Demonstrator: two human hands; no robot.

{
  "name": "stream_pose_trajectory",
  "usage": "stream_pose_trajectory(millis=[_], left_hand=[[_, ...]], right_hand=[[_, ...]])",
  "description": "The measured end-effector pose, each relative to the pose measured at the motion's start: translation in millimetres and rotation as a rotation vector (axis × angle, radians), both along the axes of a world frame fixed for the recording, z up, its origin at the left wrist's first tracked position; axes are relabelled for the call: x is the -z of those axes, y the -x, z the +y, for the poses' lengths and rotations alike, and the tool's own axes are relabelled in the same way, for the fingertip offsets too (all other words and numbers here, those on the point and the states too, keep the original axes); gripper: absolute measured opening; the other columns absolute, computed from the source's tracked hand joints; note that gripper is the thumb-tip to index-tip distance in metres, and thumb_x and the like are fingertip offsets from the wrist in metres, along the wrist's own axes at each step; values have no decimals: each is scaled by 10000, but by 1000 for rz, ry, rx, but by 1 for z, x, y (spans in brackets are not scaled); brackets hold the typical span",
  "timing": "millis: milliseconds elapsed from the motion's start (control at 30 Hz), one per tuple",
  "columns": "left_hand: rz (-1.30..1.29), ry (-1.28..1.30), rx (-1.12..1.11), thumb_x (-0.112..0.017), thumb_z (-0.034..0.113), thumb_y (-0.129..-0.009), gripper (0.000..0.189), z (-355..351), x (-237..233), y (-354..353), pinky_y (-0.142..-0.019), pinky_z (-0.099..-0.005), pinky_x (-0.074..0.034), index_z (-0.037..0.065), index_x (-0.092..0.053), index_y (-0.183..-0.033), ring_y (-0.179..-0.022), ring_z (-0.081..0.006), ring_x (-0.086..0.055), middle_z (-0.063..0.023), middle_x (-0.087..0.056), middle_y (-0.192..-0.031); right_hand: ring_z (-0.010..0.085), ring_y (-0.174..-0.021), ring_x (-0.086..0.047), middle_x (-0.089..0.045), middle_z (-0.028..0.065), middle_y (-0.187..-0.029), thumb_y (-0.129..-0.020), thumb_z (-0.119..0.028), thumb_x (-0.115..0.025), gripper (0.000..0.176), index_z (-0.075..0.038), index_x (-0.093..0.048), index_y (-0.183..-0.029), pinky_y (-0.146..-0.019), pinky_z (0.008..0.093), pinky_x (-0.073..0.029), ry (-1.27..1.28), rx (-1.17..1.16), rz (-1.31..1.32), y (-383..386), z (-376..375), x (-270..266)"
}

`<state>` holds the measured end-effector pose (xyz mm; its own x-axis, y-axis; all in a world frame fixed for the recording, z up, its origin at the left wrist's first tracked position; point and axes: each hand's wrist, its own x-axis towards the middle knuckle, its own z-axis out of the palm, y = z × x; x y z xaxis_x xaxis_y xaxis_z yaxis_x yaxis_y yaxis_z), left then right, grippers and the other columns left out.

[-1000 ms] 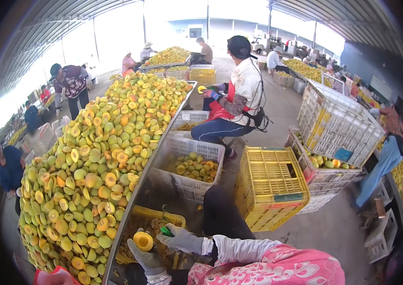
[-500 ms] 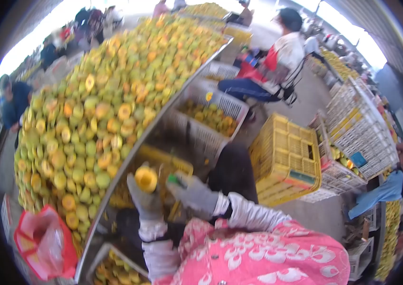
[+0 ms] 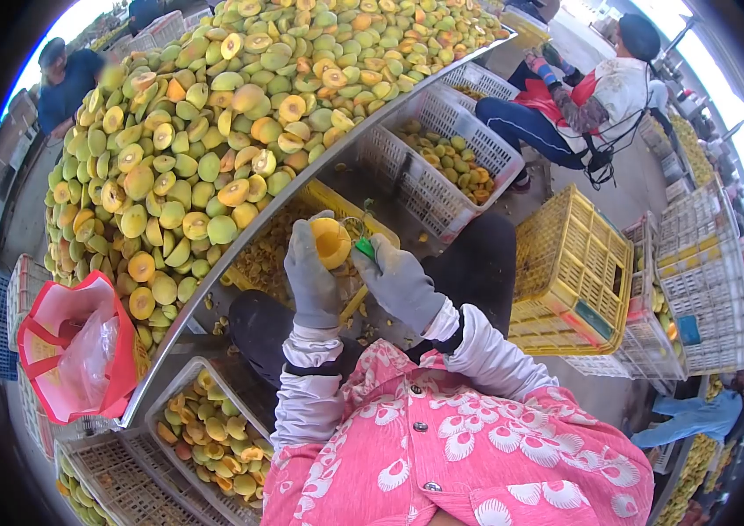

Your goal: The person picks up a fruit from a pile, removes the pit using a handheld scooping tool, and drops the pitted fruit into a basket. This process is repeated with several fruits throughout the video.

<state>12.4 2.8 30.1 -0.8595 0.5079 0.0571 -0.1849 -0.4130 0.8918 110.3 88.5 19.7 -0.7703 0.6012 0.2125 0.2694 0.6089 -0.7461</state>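
Observation:
In a grey glove, my left hand [image 3: 312, 285] holds up a hollowed yellow peach half [image 3: 330, 243], cut face toward my right hand. My gloved right hand [image 3: 402, 282] grips a small green-handled tool [image 3: 365, 248], whose thin wire loop [image 3: 353, 225] reaches the edge of the peach half. Beneath both hands stands a yellow crate [image 3: 323, 193] with scraps of peach in and around it. Just left of them runs the metal edge [image 3: 249, 231] of a table heaped with peach halves [image 3: 188, 167].
A red bag [image 3: 69, 351] with clear plastic sits at the table's near corner. White crates of peach halves stand at front left [image 3: 166, 421] and beyond my knees [image 3: 416, 180]. Yellow crates [image 3: 569, 263] are stacked to my right. One person [image 3: 604, 96] sits ahead right; another [image 3: 65, 88] stands across the table.
My view has tilted down and turned left. My right hand has brought the green-handled tool close against the peach half, which stays in my left hand.

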Motion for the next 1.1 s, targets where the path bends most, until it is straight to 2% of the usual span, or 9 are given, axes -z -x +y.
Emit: stream_pose_trajectory(millis=[400, 467, 533, 600, 700, 733, 867, 1000, 1100], left_hand=[[268, 437, -631, -575, 121, -906, 165, -82, 13, -30, -814, -315, -474, -5, -606, -1008, -891, -187, -574, -105, -616, -943], [341, 765, -787, -608, 117, -887, 179, -160, 24, -30, -807, -349, -486, -4, -619, -1019, -890, -225, -589, -130, -625, -966], [528, 1564, -796, -644, 154, -877, 212, -238, 52, -21, -790, -367, -495, -2, -630, -1020, -871, -255, -605, -150, -636, -981], [592, 1340, -963, -648, 160, -857, 233, -228, 43, 3, -856, -400, -471, -22, -642, -1002, -955, -326, -604, -180, -649, -1006], [621, 967, -636, -610, 164, -908, 352, -145, 33, 78, -854, -381, -488, -57, -570, -1179, -1008, -313, -610, -206, -619, -1117], [707, 902, -543, -612, 128, -907, 410, -111, 33, 106, -865, -379, -496, -66, -515, -1254, -1024, -312, -609, -218, -599, -1156], [983, 1642, -186, -538, 243, -959, 496, -19, -34, 142, -938, -409, -478, -4, -415, -1371, -1015, -336, -611, -243, -593, -1150], [1181, 1758, -1, -598, 434, -854, 452, -18, 45, 233, -825, -414, -509, 72, -649, -1119, -1013, -307, -636, -142, -669, -1088], [980, 1540, -146, -613, 425, -834, 454, -35, 2, 191, -796, -434, -518, 60, -659, -1101, -974, -321, -648, -147, -679, -1060]], right_hand=[[419, -808, -642, -655, 225, -816, -943, -360, -496, 351, -26, -502, -1049, -693, 494, -493, 115, 121, -410, 34, 25, 111], [420, -805, -643, -655, 233, -824, -942, -380, -491, 369, -27, -502, -1047, -691, 496, -494, 61, 81, -447, 29, 39, 123], [422, -797, -644, -654, 247, -840, -940, -406, -486, 392, -28, -505, -1037, -685, 499, -495, 48, 42, -507, 20, 31, 128], [414, -747, -645, -630, 248, -772, -942, -381, -510, 355, -34, -471, -1005, -629, 487, -494, 79, 11, -384, 20, 22, 133], [399, -804, -625, -626, 228, -875, -956, -384, -475, 340, -56, -535, -1024, -717, 475, -490, 287, -115, -132, 20, 14, 168], [404, -858, -612, -622, 228, -934, -953, -399, -473, 343, -69, -544, -1018, -760, 472, -477, 145, -93, -287, 10, 7, 106], [395, -929, -618, -648, 221, -963, -943, -436, -454, 404, -77, -542, -1104, -786, 457, -457, 310, -91, -238, 4, 21, 116], [378, -953, -609, -642, 189, -977, -952, -459, -449, 428, -67, -553, -1088, -816, 427, -450, 387, 32, -300, -15, 28, 95], [342, -893, -609, -635, 167, -931, -954, -506, -433, 498, -37, -555, -1067, -819, 413, -448, 402, -48, -308, -19, 31, 85]])
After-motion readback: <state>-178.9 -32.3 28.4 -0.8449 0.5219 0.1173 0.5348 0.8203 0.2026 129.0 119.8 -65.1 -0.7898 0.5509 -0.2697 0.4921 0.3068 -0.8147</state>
